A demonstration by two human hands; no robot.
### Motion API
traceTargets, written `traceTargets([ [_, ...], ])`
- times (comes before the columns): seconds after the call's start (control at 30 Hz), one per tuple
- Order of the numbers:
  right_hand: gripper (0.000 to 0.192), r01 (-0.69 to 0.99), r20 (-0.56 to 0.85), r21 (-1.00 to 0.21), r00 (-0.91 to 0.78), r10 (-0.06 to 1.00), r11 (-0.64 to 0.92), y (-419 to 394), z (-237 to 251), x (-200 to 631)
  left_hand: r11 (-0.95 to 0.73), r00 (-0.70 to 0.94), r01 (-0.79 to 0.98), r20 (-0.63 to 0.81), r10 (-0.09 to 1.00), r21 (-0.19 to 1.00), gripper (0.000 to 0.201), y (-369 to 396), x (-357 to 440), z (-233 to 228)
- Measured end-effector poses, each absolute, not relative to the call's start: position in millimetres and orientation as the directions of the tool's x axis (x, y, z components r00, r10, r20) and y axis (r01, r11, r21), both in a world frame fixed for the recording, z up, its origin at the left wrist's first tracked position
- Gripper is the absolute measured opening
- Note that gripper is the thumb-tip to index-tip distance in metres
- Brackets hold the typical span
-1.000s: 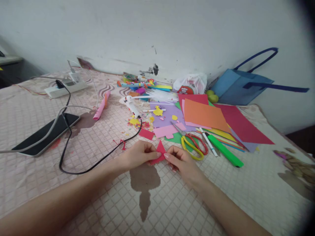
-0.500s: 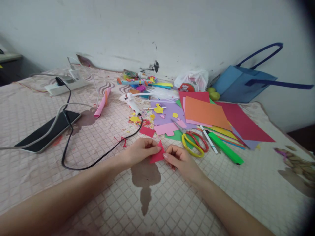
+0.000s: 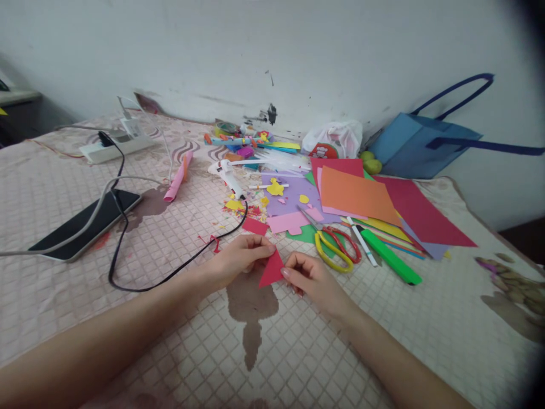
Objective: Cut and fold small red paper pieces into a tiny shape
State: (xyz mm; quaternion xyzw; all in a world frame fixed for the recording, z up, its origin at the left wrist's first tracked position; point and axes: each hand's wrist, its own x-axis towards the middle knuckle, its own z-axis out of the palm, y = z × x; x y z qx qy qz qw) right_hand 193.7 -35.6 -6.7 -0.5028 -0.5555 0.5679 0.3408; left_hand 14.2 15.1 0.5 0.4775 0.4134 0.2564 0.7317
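Observation:
A small red piece of paper (image 3: 272, 271), folded into a triangle, is held between my two hands above the table. My left hand (image 3: 242, 255) pinches its upper corner between thumb and fingers. At its right corner, my right hand (image 3: 310, 277) grips it with thumb and forefinger, the other fingers curled. Just beyond the hands lie a flat red paper piece (image 3: 255, 226) and a pink cut piece (image 3: 288, 222). Scissors (image 3: 334, 250) with red and yellow handles rest to the right of the paper pieces.
A white glue gun (image 3: 227, 179) lies with its black cord looping left. A phone (image 3: 87, 224) sits under cables near a power strip (image 3: 119, 149). Right are a white marker (image 3: 361, 241), a green cutter (image 3: 390, 257), orange paper (image 3: 357, 193) and a blue bag (image 3: 426, 145).
My left fingers have slid up to the paper's top corner, uncovering more of the red triangle. My right hand has hardly moved.

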Motion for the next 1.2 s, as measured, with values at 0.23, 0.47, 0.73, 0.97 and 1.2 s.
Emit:
traceTargets([
  [0.23, 0.023, 0.094, -0.191, -0.98, -0.215, 0.958, -0.175, -37.2, -8.6, 191.4, 0.259, 0.618, 0.158, -0.3, 0.727, 0.953, 0.029, 13.1, 13.5, 5.2],
  [0.47, 0.023, 0.433, 0.058, -0.898, -0.053, 0.997, 0.075, -16.4, -0.4, 229.5, 0.249, 0.641, 0.166, -0.296, 0.708, 0.954, 0.024, 11.5, 13.1, 10.4],
  [0.73, 0.024, 0.809, 0.269, -0.579, 0.074, 0.96, 0.1, 10.7, -9.5, 289.6, 0.323, 0.68, 0.13, -0.322, 0.659, 0.937, 0.025, 11.5, 11.8, 12.2],
  [0.97, 0.036, 0.32, -0.108, -0.947, -0.211, 0.971, -0.035, -21.9, 8.3, 228.1, 0.296, 0.698, 0.13, -0.299, 0.651, 0.946, 0.026, 10.7, 12.1, 7.0],
  [1.2, 0.029, 0.193, -0.2, -0.971, -0.322, 0.925, -0.142, -35.9, 4.9, 203.4, 0.265, 0.713, 0.127, -0.274, 0.646, 0.956, 0.025, 10.5, 12.5, 6.5],
])
